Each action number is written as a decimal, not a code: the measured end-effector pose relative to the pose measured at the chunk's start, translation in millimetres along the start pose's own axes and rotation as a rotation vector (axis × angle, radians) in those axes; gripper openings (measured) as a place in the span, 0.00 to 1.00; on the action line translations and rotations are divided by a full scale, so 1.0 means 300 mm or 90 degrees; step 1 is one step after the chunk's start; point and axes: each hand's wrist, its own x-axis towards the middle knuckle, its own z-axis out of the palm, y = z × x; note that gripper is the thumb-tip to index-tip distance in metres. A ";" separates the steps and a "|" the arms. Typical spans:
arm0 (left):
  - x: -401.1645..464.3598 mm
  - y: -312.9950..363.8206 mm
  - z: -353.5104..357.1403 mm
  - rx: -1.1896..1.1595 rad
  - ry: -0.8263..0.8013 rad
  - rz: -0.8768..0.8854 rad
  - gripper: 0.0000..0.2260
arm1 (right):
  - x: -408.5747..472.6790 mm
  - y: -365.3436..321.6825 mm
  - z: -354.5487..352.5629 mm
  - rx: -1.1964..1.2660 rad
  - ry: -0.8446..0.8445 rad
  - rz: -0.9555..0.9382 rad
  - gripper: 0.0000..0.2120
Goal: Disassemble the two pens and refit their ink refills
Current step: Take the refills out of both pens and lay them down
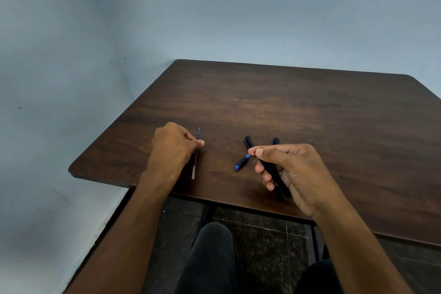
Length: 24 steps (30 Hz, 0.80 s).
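Note:
My left hand (173, 148) pinches a thin purple ink refill (195, 162) that points away from me, its pale rear end near the table's front edge. My right hand (290, 172) grips a black pen barrel (270, 169) slanting from upper left to lower right. The top of a second black pen (276, 141) shows behind my right hand; the rest of it is hidden. Between the hands, a short black tip piece with blue ends (242, 162) lies loose on the dark wooden table (310, 107).
The table stands against a pale blue wall (214, 7) at the back and left. Its front edge runs just under my wrists. Below it are my dark-trousered knees (212, 258) and a dark speckled floor (274, 234).

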 end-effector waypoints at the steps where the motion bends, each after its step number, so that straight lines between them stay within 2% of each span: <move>1: 0.006 -0.003 -0.004 0.001 -0.001 -0.005 0.09 | 0.000 -0.001 0.001 -0.002 -0.002 0.000 0.07; 24: 0.037 -0.068 -0.026 0.065 0.027 -0.022 0.08 | 0.039 0.027 0.054 -0.007 0.012 0.024 0.07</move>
